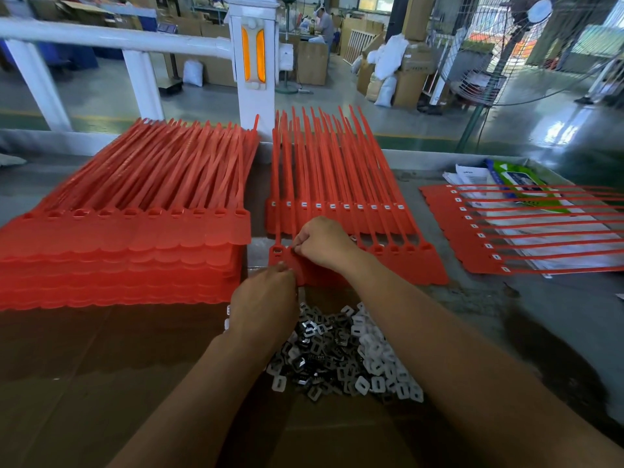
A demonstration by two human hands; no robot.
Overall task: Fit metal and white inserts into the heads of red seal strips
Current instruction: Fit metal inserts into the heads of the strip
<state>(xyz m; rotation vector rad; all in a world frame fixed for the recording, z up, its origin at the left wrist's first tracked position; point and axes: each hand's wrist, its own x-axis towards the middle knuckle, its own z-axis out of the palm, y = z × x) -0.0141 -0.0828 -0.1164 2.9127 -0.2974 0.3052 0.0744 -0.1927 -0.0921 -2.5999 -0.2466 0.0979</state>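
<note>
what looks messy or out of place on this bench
The inserts lie in a loose heap on the cardboard, not in a tray. On the right, a green pack and papers lie under a sheet of strips, which looks like stray clutter.

1. Stack of red seal strips: at left, heads near, tails pointing away.
2. Centre sheet: flat, overlapping a white-filled sheet behind.
3. Right sheet: white-filled, tails pointing rightward.
4. Metal and white inserts: heaped loose, nearest.
</note>
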